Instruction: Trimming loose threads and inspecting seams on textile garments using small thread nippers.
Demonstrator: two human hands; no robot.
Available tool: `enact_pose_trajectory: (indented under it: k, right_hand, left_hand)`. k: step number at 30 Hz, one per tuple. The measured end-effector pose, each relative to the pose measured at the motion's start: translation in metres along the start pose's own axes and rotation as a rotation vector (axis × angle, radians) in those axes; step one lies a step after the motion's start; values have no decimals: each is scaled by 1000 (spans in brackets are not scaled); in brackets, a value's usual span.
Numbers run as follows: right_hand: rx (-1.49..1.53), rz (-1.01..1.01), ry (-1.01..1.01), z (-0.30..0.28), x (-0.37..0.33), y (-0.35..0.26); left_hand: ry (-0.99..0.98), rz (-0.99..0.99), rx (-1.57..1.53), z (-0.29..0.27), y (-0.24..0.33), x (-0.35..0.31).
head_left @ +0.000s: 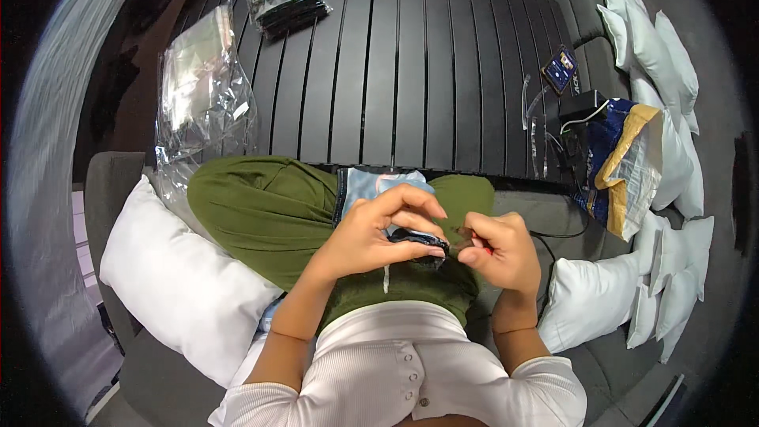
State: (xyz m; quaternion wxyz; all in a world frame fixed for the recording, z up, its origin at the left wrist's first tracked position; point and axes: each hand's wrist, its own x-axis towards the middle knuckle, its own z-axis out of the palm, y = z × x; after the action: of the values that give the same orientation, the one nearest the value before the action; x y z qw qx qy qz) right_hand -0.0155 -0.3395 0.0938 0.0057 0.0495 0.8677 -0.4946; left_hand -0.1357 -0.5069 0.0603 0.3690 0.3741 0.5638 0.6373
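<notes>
My left hand (379,225) pinches the dark folded edge of a piece of fabric (419,239) between thumb and fingers, above my lap. Close beside it on the right, my right hand (502,249) is closed with the thumb against the curled fingers. A small bit of red shows at those fingers; the rest of what they hold is hidden. Light blue cloth (371,186) with a dark border lies over my lap behind the left hand, and whether it joins the dark edge I cannot tell.
Ahead stands a dark slatted table (395,55). It bears a clear-wrapped stack of dark items (286,0), clear plastic bags (198,87), a phone (560,69) and clear strips. A blue and yellow sack (624,166) is at right. White cushions (178,285) lie on the grey sofa.
</notes>
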Motion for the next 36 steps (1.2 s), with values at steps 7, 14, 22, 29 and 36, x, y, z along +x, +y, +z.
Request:
enact_pose_trajectory:
  k: [7, 14, 22, 29, 36]
  right_hand:
    - [-62, -19, -25, 4, 1, -1]
    - [-88, -34, -29, 3, 1, -3]
    - [-12, -121, 57, 6, 0, 9]
    - [200, 316, 461, -1, 31, 69]
    - [-380, 321, 656, 15, 44, 164]
  left_hand:
    - [-10, -25, -9, -1, -3, 0]
    - [-14, -39, -19, 0, -2, 0]
    - [-12, -17, 13, 1, 1, 1]
    - [12, 132, 54, 2, -4, 5]
    - [114, 92, 127, -6, -7, -4]
